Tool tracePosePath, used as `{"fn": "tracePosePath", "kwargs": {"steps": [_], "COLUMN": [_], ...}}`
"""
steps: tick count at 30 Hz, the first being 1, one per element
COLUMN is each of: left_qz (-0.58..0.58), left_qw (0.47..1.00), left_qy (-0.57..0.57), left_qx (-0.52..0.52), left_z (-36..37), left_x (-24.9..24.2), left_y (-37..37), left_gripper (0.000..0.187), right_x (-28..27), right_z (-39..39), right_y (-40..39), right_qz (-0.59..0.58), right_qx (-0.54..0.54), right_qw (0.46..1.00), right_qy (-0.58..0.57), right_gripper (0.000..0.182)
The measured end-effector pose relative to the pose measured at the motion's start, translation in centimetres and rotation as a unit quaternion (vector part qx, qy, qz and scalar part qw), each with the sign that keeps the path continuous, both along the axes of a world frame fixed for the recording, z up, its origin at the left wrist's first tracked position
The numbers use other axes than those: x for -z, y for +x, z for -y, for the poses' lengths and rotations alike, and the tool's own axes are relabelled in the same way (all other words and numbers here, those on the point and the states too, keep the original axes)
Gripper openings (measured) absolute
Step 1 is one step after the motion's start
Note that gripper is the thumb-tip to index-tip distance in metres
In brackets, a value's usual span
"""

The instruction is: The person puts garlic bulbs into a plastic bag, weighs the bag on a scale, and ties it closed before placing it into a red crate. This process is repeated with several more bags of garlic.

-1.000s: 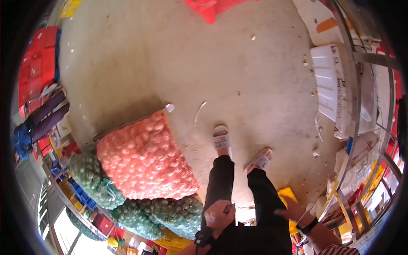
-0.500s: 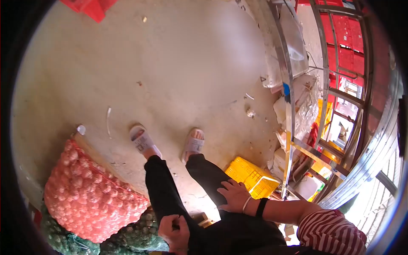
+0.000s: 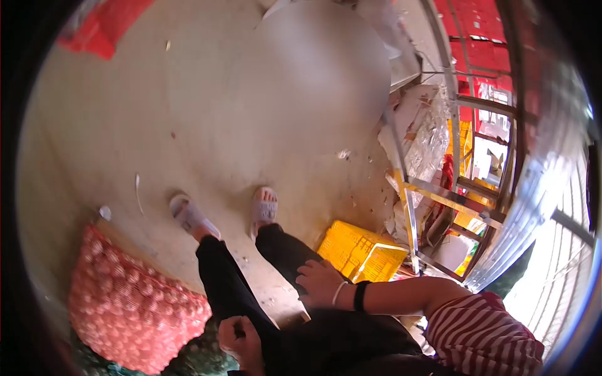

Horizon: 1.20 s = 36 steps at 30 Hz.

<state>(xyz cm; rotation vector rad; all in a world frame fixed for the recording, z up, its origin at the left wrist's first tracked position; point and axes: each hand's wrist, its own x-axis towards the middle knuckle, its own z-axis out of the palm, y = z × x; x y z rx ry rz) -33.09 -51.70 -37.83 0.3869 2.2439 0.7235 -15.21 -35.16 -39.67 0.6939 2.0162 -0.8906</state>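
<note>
My left hand [image 3: 241, 343] rests on my left thigh with its fingers curled into a loose fist. Nothing shows in it. Fingers spread, my right hand [image 3: 322, 282] lies flat on my right thigh, wearing a light bangle and a black band at the wrist. Beside my left leg stands a bulging red mesh bag [image 3: 135, 307] full of small round bulbs. On the other side, a yellow plastic crate [image 3: 357, 250] is tipped on the floor, near my right hand but apart from it.
Dark green net sacks [image 3: 204, 354] lie behind the red bag. A metal frame [image 3: 454, 203] stands along the right, with plastic-wrapped bundles [image 3: 417, 135] by it and red crates [image 3: 480, 53] beyond. Red plastic [image 3: 110, 28] lies at the top left. A blurred patch covers the upper middle.
The view has shifted, so my legs, hands and the yellow crate appear further left. Both hands keep their poses on my thighs.
</note>
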Motion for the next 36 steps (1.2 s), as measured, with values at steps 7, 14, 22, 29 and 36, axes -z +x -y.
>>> {"fn": "tracePosePath", "kwargs": {"steps": [7,14,22,29,36], "left_qz": [-0.088,-0.101,-0.068,-0.044,-0.044], "left_qw": [0.994,0.979,0.964,0.931,0.945], "left_qy": [-0.033,-0.052,-0.039,-0.062,-0.078], "left_qx": [0.061,0.171,0.254,0.358,0.315], "left_z": [-1.4,-3.3,-4.5,-3.0,-2.2], "left_x": [0.1,-0.9,-0.8,0.6,0.0], "left_y": [0.1,-0.1,-0.7,-0.6,-4.2], "left_gripper": [0.011,0.014,0.018,0.023,0.021], "right_x": [-0.7,-1.2,-0.3,-1.2,-2.8], "right_z": [0.7,1.9,5.6,8.8,7.7], "right_y": [0.1,1.2,4.9,5.1,2.7], "right_qz": [0.025,0.048,-0.013,-0.029,0.022], "right_qx": [0.034,0.1,0.224,0.291,0.308], "right_qw": [0.999,0.993,0.975,0.956,0.95], "right_qy": [0.005,-0.025,-0.012,0.011,-0.044], "right_gripper": [0.036,0.036,0.03,0.029,0.034]}}
